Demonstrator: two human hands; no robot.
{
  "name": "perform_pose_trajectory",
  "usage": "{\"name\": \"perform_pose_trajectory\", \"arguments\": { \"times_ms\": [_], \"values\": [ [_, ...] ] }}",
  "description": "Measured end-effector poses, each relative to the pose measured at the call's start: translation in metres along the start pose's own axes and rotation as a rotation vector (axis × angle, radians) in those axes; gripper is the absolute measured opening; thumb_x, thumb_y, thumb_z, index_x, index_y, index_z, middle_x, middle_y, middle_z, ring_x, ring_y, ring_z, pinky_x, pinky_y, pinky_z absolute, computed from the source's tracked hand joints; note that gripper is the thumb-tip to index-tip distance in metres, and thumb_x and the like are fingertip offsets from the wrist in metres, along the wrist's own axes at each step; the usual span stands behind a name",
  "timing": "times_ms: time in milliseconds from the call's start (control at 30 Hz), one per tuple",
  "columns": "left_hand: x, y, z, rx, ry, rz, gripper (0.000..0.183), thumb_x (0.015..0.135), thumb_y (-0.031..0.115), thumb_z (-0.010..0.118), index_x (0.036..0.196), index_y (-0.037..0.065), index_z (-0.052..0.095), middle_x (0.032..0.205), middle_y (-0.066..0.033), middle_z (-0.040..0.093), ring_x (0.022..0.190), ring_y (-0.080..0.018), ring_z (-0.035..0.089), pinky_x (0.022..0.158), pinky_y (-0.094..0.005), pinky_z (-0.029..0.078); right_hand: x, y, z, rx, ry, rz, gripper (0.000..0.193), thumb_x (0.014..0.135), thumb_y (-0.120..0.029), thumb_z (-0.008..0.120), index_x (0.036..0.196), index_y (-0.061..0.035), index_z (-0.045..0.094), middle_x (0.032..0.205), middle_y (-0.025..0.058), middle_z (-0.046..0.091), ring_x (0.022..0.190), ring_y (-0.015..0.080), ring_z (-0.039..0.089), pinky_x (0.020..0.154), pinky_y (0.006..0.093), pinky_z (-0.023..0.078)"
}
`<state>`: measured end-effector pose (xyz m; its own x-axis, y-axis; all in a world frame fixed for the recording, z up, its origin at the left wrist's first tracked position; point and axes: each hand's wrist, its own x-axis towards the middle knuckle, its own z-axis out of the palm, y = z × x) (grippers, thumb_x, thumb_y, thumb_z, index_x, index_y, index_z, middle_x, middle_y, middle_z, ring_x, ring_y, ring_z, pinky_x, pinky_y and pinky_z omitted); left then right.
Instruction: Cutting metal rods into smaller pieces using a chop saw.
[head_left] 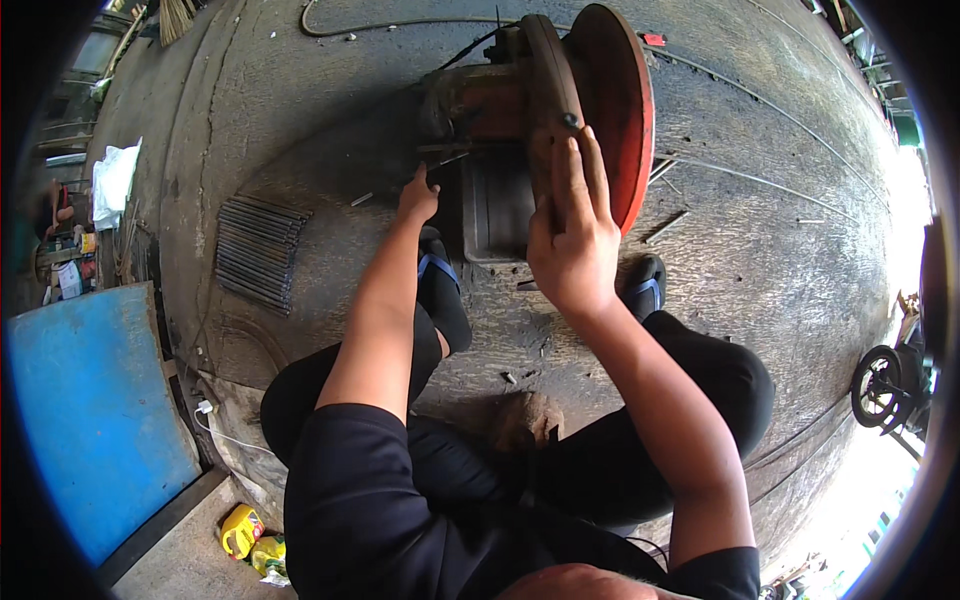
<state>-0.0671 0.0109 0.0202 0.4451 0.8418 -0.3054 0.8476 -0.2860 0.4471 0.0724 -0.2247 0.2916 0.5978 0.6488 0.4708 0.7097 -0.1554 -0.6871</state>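
In front of me stands a worn, reddish cut-off saw (490,105) with a big round red guard (632,130). My right hand (577,235) lies along the curved arm (548,70) of the saw, fingers stretched out and not wrapped round it. My left hand (420,197) is at the saw's left side, index finger pointing forward and thumb apart. Its fingertip is near a thin metal rod (450,160); whether they touch I cannot tell. A grey metal tray (498,245) sits below the saw, between my hands. The cutting spot is hidden.
A neat bundle of dark metal rods (262,253) lies on the floor at left. Short cut pieces (667,227) are scattered about. My sandalled feet flank the tray. A blue panel (100,410) stands left, a motorbike wheel (878,386) far right. A cable (400,22) runs behind the saw.
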Motion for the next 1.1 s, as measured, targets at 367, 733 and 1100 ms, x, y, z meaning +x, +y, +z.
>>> {"name": "perform_pose_trajectory", "arguments": {
  "times_ms": [367, 733, 1100],
  "values": [
    [-0.014, -0.055, -0.021, 0.074, 0.027, -0.228, 0.054, 0.080, 0.017, 0.067, 0.130, 0.013, 0.049, 0.115, -0.0225, 0.060, 0.112, -0.0373, 0.055, 0.094, -0.0439, 0.046, 0.002, -0.002, -0.001, 0.026, -0.033, 0.019, 0.061, 0.078, 0.006, 0.053, 0.137, 0.0024, 0.039, 0.140, 0.0286, 0.037, 0.123, 0.0426, 0.047, 0.097, 0.0396, 0.046],
    [-0.051, -0.024, -0.046, 0.313, -0.042, -0.330, 0.028, 0.083, 0.022, 0.059, 0.106, 0.009, 0.066, 0.110, -0.0170, 0.064, 0.105, -0.0347, 0.060, 0.088, -0.0431, 0.049, -0.001, 0.002, 0.001, 0.014, 0.007, -0.029, 0.061, 0.077, 0.004, 0.053, 0.137, 0.0018, 0.040, 0.139, 0.0276, 0.039, 0.119, 0.0429, 0.050, 0.092, 0.0393, 0.049],
    [-0.190, 0.064, 0.180, -1.610, 0.237, -0.971, 0.018, 0.092, 0.014, 0.050, 0.099, 0.001, 0.060, 0.100, -0.0134, 0.061, 0.087, -0.0202, 0.061, 0.076, -0.0332, 0.047, -0.002, -0.002, 0.003, 0.014, 0.067, -0.012, 0.058, 0.077, -0.005, 0.057, 0.134, -0.0003, 0.044, 0.138, 0.0215, 0.042, 0.098, 0.0411, 0.061, 0.075, 0.0426, 0.055]
  ]
}}
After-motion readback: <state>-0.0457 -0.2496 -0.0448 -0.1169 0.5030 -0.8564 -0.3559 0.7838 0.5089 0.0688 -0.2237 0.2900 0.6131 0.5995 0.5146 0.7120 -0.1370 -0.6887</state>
